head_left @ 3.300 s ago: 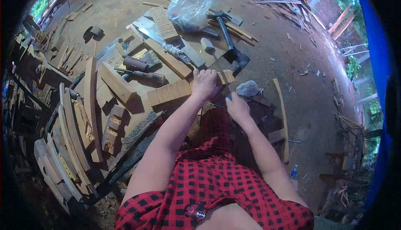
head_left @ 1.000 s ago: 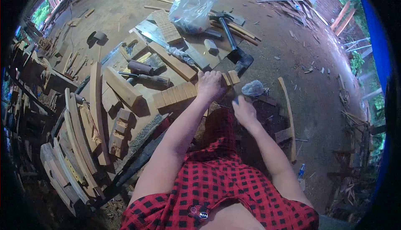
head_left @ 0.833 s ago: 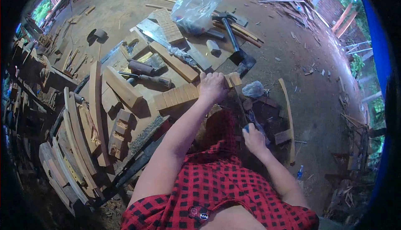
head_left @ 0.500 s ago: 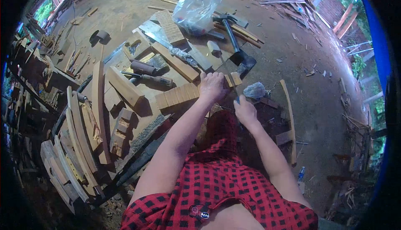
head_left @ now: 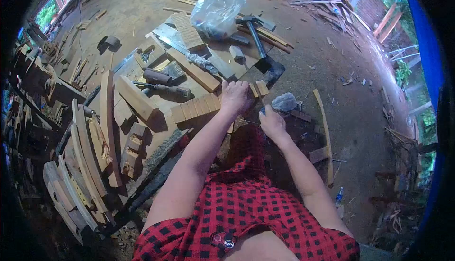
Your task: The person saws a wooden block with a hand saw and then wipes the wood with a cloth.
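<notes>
My left hand [head_left: 235,95] is wrapped over a light wooden block [head_left: 195,110], pressing it on the low work surface. Evenly spaced lines cross the block's top. At the block's right end, my right hand [head_left: 273,122] is closed around the blue handle of a thin-bladed hand saw [head_left: 262,111]. Its narrow blade runs up across the wood near that end; much of it is hard to make out. Just beyond the block lie a hammer [head_left: 256,36] with a dark handle and a pale mallet-like piece [head_left: 236,52].
Left of the block lie a chisel-like tool with a wooden handle [head_left: 173,91], a brush [head_left: 175,69], a notched block [head_left: 134,149] and long wooden strips [head_left: 108,123]. A clear plastic bag [head_left: 217,13] sits at the back. A crumpled plastic bundle [head_left: 284,102] rests right of my right hand.
The whole view has shifted slightly, so things appear a little further left. My right hand has moved slightly toward the block with the saw; my left hand keeps its place on the wood.
</notes>
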`<state>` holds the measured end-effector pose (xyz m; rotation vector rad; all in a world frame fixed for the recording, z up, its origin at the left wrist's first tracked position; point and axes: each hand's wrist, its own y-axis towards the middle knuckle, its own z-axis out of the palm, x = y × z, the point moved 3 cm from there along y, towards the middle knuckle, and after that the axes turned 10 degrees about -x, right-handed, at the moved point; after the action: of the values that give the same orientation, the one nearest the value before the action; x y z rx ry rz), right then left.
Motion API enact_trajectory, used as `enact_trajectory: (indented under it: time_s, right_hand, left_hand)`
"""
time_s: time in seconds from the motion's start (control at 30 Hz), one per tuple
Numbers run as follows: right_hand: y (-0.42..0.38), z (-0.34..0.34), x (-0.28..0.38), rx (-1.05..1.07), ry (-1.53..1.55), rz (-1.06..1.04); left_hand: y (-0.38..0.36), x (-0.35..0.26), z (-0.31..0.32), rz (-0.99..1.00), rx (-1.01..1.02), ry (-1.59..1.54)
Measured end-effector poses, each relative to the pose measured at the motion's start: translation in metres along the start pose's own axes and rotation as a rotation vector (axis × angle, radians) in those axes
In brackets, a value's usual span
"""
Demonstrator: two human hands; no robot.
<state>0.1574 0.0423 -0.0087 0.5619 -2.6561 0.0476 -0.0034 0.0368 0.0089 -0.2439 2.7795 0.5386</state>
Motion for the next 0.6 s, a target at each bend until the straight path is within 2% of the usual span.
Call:
enact_trajectory:
  time_s: [0.27, 0.37, 0.5, 0.6]
  right_hand:
    - [-0.098, -0.031, -0.036, 0.155, -0.112, 0.126]
    - [-0.064, -0.026, -0.025, 0.110, -0.032, 0.043]
    - [-0.001, -0.003, -0.001, 0.026, -0.042, -0.014]
    - [-0.008, -0.005, -0.002, 0.023, -0.028, -0.013]
  left_hand:
    - [0.002, 0.004, 0.008, -0.024, -0.031, -0.033]
    - [0.002, 0.001, 0.002, -0.020, 0.012, -0.012]
    - [0.001, 0.002, 0.004, -0.022, -0.035, -0.020]
    - [0.000, 0.001, 0.000, -0.019, -0.017, -0.028]
